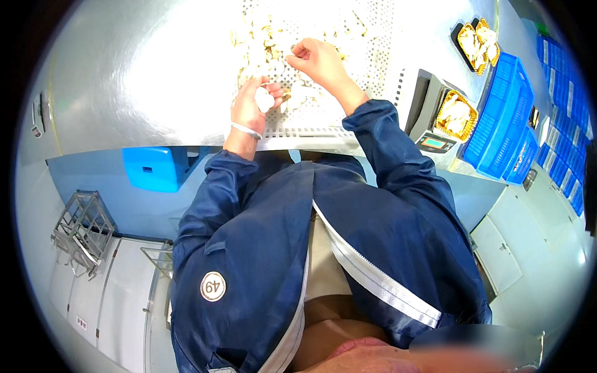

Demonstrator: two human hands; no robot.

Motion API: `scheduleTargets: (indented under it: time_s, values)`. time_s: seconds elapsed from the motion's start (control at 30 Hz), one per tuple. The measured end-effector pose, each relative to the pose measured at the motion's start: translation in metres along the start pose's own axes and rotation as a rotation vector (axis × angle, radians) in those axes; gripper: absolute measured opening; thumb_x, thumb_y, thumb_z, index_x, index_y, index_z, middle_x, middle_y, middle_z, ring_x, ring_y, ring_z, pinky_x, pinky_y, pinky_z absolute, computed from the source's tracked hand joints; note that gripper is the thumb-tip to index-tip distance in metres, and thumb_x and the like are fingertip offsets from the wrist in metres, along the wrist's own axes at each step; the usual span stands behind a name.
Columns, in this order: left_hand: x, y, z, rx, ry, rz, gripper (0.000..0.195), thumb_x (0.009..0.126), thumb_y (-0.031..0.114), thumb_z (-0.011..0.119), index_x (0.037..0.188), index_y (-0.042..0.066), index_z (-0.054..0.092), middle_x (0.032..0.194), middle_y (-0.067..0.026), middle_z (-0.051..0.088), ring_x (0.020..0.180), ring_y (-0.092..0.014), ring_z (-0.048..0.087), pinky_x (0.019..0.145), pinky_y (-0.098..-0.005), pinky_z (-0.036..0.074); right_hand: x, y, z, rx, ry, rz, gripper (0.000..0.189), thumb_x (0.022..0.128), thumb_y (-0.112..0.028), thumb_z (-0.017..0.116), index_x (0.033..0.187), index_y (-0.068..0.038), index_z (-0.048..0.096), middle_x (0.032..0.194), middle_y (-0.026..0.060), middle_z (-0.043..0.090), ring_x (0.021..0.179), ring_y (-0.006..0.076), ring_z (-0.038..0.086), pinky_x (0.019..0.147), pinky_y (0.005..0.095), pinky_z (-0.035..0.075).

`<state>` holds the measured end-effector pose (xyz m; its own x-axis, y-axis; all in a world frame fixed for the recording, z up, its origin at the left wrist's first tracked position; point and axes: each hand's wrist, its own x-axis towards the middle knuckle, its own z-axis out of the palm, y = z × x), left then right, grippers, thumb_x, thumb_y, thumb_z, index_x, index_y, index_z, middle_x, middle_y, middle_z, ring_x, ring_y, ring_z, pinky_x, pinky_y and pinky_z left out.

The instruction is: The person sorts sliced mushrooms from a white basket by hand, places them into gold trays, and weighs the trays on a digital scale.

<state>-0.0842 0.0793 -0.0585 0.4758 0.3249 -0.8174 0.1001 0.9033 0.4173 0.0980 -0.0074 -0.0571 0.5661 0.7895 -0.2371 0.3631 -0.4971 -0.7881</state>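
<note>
In the palm of my left hand (pixel 249 105) lies a small white clump (pixel 264 100) of what looks like mushroom, with the fingers curled up around it. My right hand (pixel 319 63) hovers to the right over a white perforated tray (pixel 380 70), thumb and fingertips drawn together. Glare hides whether anything sits between those fingertips. Pale, yellowish mushroom-like pieces (pixel 303 95) are scattered across the tray beneath both hands. Some parts of the tray are washed out by bright light.
A digital scale (pixel 433 142) bears a golden tray (pixel 456 116) of pale pieces. Filled golden trays (pixel 478 44) stand farther back. Blue plastic crates (pixel 499 116) line the table's right side. A blue stool (pixel 151 169) is below the metal table's (pixel 102 93) front edge, left.
</note>
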Motion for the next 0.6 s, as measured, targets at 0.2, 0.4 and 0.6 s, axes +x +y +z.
scheduleTargets:
  time_s: [0.2, 0.4, 0.6]
  values:
    - [-0.001, 0.004, 0.01, -0.024, -0.12, -0.054, 0.037, 0.1, 0.037, 0.044, 0.115, 0.004, 0.054, 0.102, -0.0142, 0.065, 0.095, -0.026, 0.066, 0.081, -0.0367, 0.055, -0.024, 0.006, -0.002, 0.46, -0.047, 0.195, 0.028, 0.081, -0.026, 0.071, 0.093, -0.001, 0.069, 0.081, 0.0128, 0.07, 0.068, 0.0203, 0.067, 0.065, 0.0305, 0.052]
    - [-0.014, 0.013, 0.026, -0.186, -0.134, -0.043, 0.058, 0.101, 0.054, 0.027, 0.123, 0.006, 0.053, 0.12, -0.0132, 0.061, 0.109, -0.028, 0.059, 0.089, -0.0436, 0.051, -0.048, -0.035, -0.004, 0.092, -0.212, -0.257, 0.019, 0.084, -0.024, 0.069, 0.09, -0.006, 0.071, 0.082, 0.0073, 0.07, 0.072, 0.0207, 0.067, 0.066, 0.0301, 0.052]
    - [-0.009, 0.015, 0.014, -0.318, -0.274, -0.053, 0.069, 0.099, 0.061, 0.019, 0.123, 0.004, 0.052, 0.112, -0.0181, 0.062, 0.1, -0.033, 0.062, 0.086, -0.0477, 0.051, -0.004, -0.027, -0.009, 0.097, 0.108, 0.002, 0.019, 0.084, -0.025, 0.065, 0.084, -0.006, 0.069, 0.084, 0.0112, 0.066, 0.076, 0.0285, 0.065, 0.067, 0.0377, 0.051]
